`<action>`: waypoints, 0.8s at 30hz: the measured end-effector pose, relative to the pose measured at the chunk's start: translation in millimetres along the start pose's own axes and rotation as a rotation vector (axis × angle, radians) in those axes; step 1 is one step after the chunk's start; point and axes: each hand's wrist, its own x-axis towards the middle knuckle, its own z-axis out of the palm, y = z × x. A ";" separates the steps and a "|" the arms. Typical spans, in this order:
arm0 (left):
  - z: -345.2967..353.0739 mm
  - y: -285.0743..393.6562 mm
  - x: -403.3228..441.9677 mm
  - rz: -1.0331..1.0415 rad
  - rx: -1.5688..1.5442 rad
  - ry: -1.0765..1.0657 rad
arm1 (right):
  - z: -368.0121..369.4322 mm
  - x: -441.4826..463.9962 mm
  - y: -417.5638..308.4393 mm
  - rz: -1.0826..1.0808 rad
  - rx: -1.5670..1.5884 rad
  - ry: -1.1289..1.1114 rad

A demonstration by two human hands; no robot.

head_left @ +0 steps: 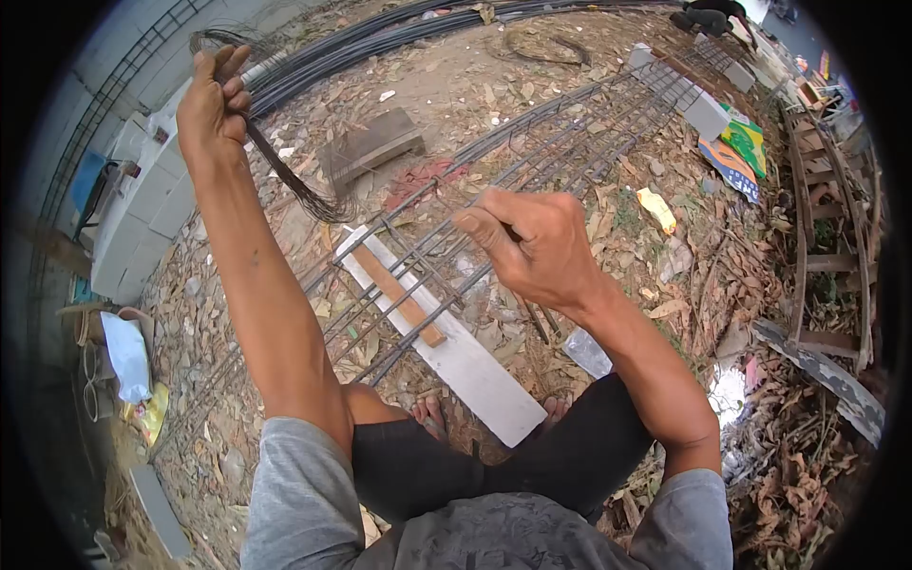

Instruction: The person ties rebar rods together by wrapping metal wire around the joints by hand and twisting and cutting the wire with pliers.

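Observation:
Raised at the upper left, my left hand [217,109] is closed around a bundle of thin dark tie wire [290,179], whose loose ends hang down towards the rebar. My right hand [543,245] is a fist above the near part of a long rebar cage [560,142]. Below that fist stick out two slim dark handles, seemingly of pincers [535,319]; their jaws are hidden. The cage's near end lies across a pale grey block [489,388] with a brown wooden strip [394,293] on it, between my feet.
A weathered wooden board [372,150] lies beyond the cage. Long rebar rods [380,38] run along the back. Another grey block [679,93] supports the cage's far part. A wooden ladder-like frame [831,237] stands right; stacked pale blocks [152,204] stand left. Dry leaves cover the ground.

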 end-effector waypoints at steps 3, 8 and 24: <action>-28.6 2.6 13.0 0.053 0.206 0.203 | -20.0 5.4 0.4 -0.195 -0.151 0.021; -162.5 27.3 49.9 0.145 0.304 0.411 | -49.1 -8.6 10.6 -0.168 -0.234 -0.039; -548.6 -30.8 -190.2 -0.319 1.609 0.535 | -86.8 -17.9 88.0 0.495 -0.017 0.594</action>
